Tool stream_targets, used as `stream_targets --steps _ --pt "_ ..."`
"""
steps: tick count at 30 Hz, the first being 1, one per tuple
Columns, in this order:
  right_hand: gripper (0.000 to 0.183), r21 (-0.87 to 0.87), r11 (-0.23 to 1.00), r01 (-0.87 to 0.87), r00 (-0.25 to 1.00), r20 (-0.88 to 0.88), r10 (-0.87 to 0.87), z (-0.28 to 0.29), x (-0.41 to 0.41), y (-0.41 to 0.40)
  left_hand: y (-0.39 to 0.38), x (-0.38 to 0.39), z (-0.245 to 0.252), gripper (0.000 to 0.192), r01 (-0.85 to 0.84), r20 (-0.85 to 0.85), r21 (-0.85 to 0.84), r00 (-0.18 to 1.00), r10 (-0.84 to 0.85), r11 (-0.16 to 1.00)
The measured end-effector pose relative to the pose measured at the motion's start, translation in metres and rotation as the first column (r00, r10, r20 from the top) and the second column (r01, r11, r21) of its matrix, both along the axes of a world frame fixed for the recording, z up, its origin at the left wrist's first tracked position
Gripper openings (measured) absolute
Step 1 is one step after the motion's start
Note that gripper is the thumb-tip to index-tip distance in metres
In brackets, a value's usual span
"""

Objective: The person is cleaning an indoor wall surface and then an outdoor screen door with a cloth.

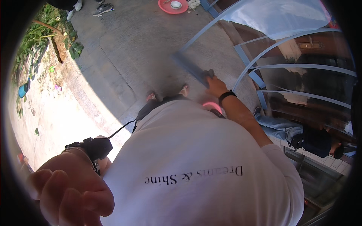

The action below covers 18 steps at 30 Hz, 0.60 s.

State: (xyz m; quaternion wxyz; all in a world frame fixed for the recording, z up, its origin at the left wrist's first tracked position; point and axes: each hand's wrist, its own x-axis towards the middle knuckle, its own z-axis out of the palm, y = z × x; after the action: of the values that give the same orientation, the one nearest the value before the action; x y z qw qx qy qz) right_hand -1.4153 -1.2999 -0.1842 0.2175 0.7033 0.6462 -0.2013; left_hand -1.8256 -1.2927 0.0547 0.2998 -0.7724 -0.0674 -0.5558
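My right hand [217, 86] grips a dark, bunched rag [209, 73] at the end of a blue-grey metal frame bar [191, 67]. The bar is blurred, and whether the fingers also close on it is hard to see. A black band circles that wrist. Close to the camera at lower left, my left hand [76, 189] has its fingers curled in, with nothing visible in them. Strapped to the left wrist is a black device [97, 147] with a cable.
Curved blue bars with clear panes [282, 32] rise on the right. A person in jeans [280, 127] is beyond them. A pink basin [173, 6] holding a bowl [176, 5] is on the concrete floor [135, 42]. Plants [34, 36] and a blue bucket [23, 89] lie left.
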Motion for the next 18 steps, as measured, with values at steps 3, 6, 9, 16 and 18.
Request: stream_targets --steps 3,6,9,16,18 --pt "0.054 -0.007 1.000 0.002 1.000 -0.008 -0.002 0.001 0.000 0.001 -0.004 0.002 0.000 0.076 0.000 0.023 -0.007 1.000 0.000 1.000" --pt "0.055 -0.001 1.000 0.005 1.000 0.000 -0.005 -0.006 0.002 0.001 -0.011 0.003 -0.004 0.074 0.046 0.100 -0.113 0.994 -0.034 0.993" --pt "0.056 -0.001 1.000 -0.010 0.999 0.035 0.010 -0.011 0.004 -0.001 -0.021 0.003 -0.006 0.068 0.096 0.135 -0.236 0.989 -0.066 0.967" --pt "0.060 -0.063 0.997 0.049 0.997 0.063 -0.045 -0.002 0.015 -0.005 -0.029 0.005 -0.006 0.055 0.289 0.266 -0.378 0.944 -0.196 0.879" --pt "0.061 -0.068 0.997 0.034 0.997 0.070 -0.029 -0.002 0.020 -0.008 -0.030 0.006 -0.003 0.049 0.290 0.234 -0.394 0.949 -0.210 0.872"
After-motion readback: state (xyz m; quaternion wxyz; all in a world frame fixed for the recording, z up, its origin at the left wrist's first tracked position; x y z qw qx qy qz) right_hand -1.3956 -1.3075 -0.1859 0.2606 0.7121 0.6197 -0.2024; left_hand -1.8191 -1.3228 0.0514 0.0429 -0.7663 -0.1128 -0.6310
